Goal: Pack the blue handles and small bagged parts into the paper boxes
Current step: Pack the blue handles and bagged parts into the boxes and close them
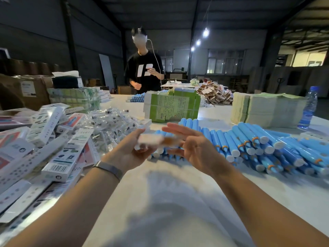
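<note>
Left hand [131, 150] pinches a blurred paper box [151, 139] above the tabletop [160, 202]; right hand [194, 148] spread, empty. Blue handles [249, 145] lie at three o'clock; steadying the box should ease loading.

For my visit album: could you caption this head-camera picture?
Left hand holds a blurred paper box, open right hand beside it, above blue handles.

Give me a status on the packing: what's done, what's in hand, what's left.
Done: a heap of white paper boxes lies at the left, though whether all are filled cannot be told. In hand: the left hand holds a blurred box; the right hand is open beside it. Left: many blue handles and bagged parts.
</note>
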Demonstrator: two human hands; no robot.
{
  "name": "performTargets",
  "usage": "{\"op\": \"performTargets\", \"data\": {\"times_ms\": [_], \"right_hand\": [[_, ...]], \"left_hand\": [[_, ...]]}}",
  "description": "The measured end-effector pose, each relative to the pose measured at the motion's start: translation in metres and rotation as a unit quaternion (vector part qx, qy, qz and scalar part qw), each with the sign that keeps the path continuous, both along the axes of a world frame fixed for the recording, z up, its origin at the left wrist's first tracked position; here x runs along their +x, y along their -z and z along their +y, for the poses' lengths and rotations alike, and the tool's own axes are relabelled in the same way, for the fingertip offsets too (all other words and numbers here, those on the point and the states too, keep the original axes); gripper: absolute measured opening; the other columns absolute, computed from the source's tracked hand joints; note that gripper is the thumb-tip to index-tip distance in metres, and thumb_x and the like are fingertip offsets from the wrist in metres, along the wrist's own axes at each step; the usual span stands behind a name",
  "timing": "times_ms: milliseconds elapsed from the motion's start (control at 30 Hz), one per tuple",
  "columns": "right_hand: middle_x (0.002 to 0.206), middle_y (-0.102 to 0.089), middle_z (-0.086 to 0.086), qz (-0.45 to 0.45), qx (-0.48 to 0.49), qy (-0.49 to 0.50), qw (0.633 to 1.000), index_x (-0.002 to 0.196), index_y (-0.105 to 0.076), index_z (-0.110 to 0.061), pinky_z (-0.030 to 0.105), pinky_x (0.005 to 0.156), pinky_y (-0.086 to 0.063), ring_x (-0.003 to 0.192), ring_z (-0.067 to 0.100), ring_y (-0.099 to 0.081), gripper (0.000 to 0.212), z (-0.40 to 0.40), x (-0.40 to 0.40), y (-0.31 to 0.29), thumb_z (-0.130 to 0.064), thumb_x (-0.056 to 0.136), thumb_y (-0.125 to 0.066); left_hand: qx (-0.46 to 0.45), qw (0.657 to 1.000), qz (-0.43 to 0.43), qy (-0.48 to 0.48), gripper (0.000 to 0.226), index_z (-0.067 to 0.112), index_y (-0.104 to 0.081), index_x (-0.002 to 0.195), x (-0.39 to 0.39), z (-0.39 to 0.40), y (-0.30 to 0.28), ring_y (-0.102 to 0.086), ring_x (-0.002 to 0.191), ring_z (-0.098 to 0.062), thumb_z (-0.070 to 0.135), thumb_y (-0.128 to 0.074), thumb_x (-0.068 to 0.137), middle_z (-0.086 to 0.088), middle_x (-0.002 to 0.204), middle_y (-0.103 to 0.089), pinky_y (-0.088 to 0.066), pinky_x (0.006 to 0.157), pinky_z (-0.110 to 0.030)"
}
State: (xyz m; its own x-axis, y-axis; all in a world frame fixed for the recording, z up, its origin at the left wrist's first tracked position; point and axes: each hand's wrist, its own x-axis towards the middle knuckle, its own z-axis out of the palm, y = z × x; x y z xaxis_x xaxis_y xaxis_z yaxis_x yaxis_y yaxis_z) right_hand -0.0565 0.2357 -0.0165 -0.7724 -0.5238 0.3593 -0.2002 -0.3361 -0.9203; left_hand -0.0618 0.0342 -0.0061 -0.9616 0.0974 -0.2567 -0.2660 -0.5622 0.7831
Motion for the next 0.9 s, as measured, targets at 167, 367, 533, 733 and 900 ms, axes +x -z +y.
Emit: {"op": "performTargets", "data": {"times_ms": [167, 367, 533, 733, 900], "right_hand": [[0.097, -0.071, -0.006, 0.131, 0.11, 0.108, 0.979, 0.11, -0.066, -0.014, 0.022, 0.073, -0.051, 0.085, 0.008, -0.063, 0.027, -0.021, 0.006, 0.005, -0.012, 0.083, -0.062], [0.101, -0.066, 0.008, 0.16, 0.143, 0.138, 0.967, 0.114, -0.061, -0.014, 0.014, 0.058, -0.043, 0.071, 0.005, -0.057, 0.019, -0.035, 0.009, 0.008, -0.008, 0.099, -0.053], [0.097, -0.067, 0.01, 0.113, 0.146, 0.091, 0.979, 0.123, -0.062, -0.009, 0.028, 0.061, -0.052, 0.074, 0.014, -0.061, 0.027, -0.045, 0.009, 0.017, -0.018, 0.1, -0.051], [0.093, -0.063, 0.007, -0.062, 0.038, 0.064, 0.995, 0.122, -0.062, -0.016, 0.03, 0.056, -0.054, 0.066, 0.019, -0.06, 0.035, -0.075, -0.027, 0.008, -0.012, 0.087, -0.057], [0.101, -0.063, 0.008, 0.183, 0.379, 0.195, 0.886, 0.114, -0.066, -0.014, 0.027, 0.056, -0.044, 0.081, 0.022, -0.059, 0.024, -0.156, -0.067, 0.021, -0.014, 0.093, -0.056]], "left_hand": [[-0.023, 1.0, 0.009, 0.01, 0.023, 0.008, -0.065, 0.09, 0.016, 0.011, 0.004, -0.065, 0.077, -0.022, 0.025, -0.054, 0.101, -0.014, 0.087, -0.067, -0.059, 0.064, -0.032], [-0.339, 0.903, 0.226, -0.139, 0.029, 0.015, -0.063, 0.107, 0.036, 0.002, 0.038, -0.065, 0.093, -0.015, 0.031, -0.039, 0.106, 0.004, 0.101, -0.071, -0.048, 0.068, -0.023], [-0.307, 0.886, 0.348, -0.011, 0.03, 0.021, -0.054, 0.122, 0.049, -0.013, 0.06, -0.069, 0.103, -0.025, 0.033, -0.058, 0.095, -0.006, 0.11, -0.072, -0.056, 0.091, -0.049], [-0.439, 0.779, 0.393, -0.212, 0.048, 0.045, -0.041, 0.103, 0.041, -0.049, 0.065, -0.06, 0.084, -0.004, 0.012, -0.071, 0.086, 0.008, 0.094, -0.063, -0.056, 0.068, -0.025], [-0.464, 0.746, 0.307, -0.364, 0.049, 0.037, -0.033, 0.105, 0.03, -0.065, 0.068, -0.062, 0.075, 0.0, 0.014, -0.072, 0.087, 0.012, 0.092, -0.059, -0.056, 0.066, -0.041]]}}
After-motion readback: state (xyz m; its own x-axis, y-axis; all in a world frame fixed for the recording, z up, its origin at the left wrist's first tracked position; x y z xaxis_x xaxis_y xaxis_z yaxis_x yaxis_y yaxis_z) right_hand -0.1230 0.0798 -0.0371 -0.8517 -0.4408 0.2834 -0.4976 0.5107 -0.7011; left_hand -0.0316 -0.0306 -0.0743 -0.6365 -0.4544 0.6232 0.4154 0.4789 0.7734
